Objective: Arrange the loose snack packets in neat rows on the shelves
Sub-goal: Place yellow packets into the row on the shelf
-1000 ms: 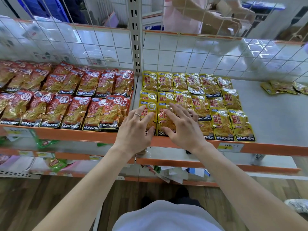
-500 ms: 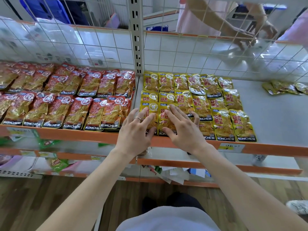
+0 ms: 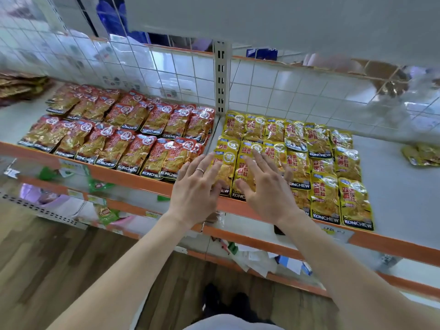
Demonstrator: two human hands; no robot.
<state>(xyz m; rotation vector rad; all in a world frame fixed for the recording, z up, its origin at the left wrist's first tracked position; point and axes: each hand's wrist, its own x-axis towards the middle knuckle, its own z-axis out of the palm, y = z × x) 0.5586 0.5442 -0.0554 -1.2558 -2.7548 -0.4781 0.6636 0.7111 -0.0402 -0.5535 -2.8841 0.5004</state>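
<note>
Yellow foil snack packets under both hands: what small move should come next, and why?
Probably lift the right hand and reach for the loose yellow packets lying apart at the far right. It and the left hand lie flat on the front yellow foil snack packets, which look aligned, and the bare grey shelf beside them has room.

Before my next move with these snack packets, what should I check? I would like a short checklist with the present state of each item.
1. Hands free: left hand and right hand lie flat on the front yellow packets, gripping nothing: ok.
2. Front yellow row straight: partly hidden under the hands: cannot tell.
3. Far right: loose yellow packets not yet in rows: not ok.
4. Bare shelf space beside the yellow rows: ok.
5. Rows of red packets: ok.
</note>
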